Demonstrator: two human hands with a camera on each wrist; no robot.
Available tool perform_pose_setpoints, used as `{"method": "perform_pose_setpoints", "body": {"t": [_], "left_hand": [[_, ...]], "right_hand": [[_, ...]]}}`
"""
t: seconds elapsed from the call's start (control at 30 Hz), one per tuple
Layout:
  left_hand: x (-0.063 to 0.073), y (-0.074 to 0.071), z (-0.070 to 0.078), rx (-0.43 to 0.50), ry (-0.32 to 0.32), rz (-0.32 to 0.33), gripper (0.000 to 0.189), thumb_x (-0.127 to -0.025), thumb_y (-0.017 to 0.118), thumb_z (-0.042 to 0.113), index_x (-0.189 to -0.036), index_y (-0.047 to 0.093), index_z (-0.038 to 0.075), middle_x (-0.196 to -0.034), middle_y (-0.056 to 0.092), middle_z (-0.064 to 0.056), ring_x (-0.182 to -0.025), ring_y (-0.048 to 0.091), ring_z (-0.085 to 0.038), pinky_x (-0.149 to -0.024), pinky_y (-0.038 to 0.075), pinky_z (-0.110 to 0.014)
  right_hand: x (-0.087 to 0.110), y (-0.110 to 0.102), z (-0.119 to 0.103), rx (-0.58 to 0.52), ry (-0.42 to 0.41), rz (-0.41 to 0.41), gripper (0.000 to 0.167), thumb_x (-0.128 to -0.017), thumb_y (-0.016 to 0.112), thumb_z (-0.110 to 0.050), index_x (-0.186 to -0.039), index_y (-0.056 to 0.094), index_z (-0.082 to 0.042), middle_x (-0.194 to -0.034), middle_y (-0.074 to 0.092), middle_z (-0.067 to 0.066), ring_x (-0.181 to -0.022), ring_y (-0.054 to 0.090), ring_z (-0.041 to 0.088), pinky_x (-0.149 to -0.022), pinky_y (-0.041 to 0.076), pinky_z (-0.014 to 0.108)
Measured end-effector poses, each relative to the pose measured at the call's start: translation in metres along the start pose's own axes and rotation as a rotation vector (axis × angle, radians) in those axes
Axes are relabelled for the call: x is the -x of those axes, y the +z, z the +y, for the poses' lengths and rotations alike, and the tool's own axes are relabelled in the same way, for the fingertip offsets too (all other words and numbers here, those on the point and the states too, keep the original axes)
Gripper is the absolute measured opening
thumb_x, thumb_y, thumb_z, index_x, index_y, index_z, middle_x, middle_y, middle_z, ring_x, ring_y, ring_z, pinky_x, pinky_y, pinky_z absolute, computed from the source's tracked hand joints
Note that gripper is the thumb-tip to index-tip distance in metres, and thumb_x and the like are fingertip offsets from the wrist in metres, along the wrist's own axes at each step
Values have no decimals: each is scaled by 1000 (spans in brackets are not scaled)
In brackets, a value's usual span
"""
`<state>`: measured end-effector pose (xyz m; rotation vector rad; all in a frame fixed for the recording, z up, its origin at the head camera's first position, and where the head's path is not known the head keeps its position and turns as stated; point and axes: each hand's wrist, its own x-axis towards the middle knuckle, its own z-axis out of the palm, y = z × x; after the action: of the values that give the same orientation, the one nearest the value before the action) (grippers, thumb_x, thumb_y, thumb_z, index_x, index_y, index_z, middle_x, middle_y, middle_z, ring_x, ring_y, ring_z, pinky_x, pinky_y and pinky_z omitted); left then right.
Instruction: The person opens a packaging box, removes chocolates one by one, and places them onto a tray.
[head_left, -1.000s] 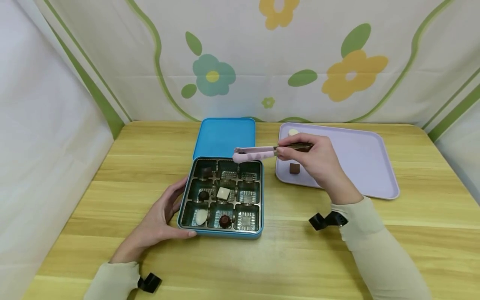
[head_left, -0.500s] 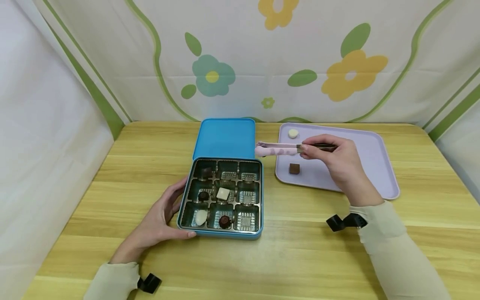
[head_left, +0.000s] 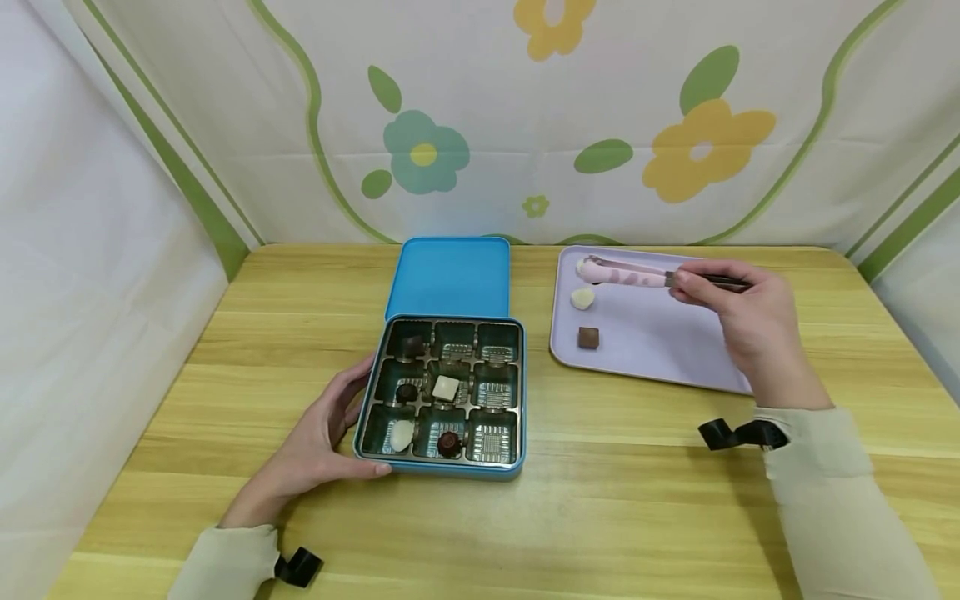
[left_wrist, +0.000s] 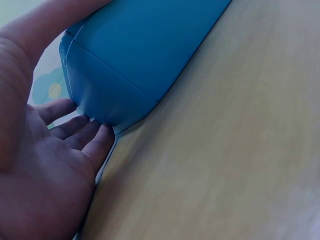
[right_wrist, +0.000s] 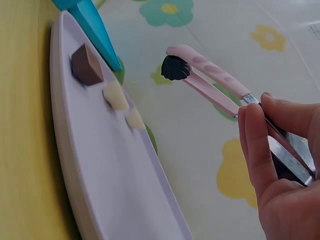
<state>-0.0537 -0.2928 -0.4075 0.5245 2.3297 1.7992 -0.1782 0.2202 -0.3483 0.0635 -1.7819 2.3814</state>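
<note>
My right hand (head_left: 757, 325) pinches a pair of pink-tipped metal tongs (head_left: 630, 273) above the left part of the lilac tray (head_left: 675, 342). Between the tong tips sits a dark ridged chocolate (right_wrist: 175, 68), clear in the right wrist view. Below the tips, a white chocolate (head_left: 582, 298) and a brown cube chocolate (head_left: 588, 337) lie on the tray; another white chocolate (right_wrist: 134, 119) is partly covered by the tongs in the head view. My left hand (head_left: 315, 437) holds the blue tin (head_left: 480, 472) by its left side, thumb along the front wall, fingertips against the far-left corner.
The tin's divided insert carries a white square chocolate (head_left: 446, 388), a white oval one (head_left: 402, 435), a brown flower-shaped one (head_left: 449, 444) and dark ones at left. Behind it lies the blue lid (head_left: 453, 275). A flowered curtain (head_left: 510, 108) backs the wooden table (head_left: 585, 500).
My right hand has carried the tongs and dark chocolate rightward, from above the tin's far edge to over the tray, uncovering the lid. My left hand stays on the tin.
</note>
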Motion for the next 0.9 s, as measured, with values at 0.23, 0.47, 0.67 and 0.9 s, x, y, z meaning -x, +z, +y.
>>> {"method": "perform_pose_setpoints", "body": {"t": [0.23,0.47,0.67,0.9], "left_hand": [[0,1,-1,-3,-5,0,128,-68,95,-8,-172,25,17,-178,26,-11,-156,35,1,-118,36,-11],[0,1,-2,2,-19,-9,128,-69,95,-8,-172,24,20,-180,23,-8,-157,33,2,-117,35,-9],[1,0,-3,-3,-26,-3,127,-70,95,-8,-172,24,20,-180,23,-9,-156,34,4,-117,35,-8],[0,-1,-3,-6,-24,-5,127,-70,95,-8,-172,24,20,-180,22,-8,-156,33,3,-117,35,-8]], "right_hand": [[-2,-26,-1,-28,23,85,21,-85,80,18,-104,82,8,-89,82,10,-76,82,20,-74,66,30],[-4,-44,-2,-38,49,203,21,-83,82,17,-100,83,5,-87,81,8,-75,82,18,-71,66,28],[-9,-46,3,-53,57,276,23,-80,86,14,-101,83,5,-88,81,8,-76,81,18,-71,66,28],[-14,-51,10,-54,94,376,25,-78,89,12,-101,83,4,-91,79,6,-76,80,16,-70,66,27]]}}
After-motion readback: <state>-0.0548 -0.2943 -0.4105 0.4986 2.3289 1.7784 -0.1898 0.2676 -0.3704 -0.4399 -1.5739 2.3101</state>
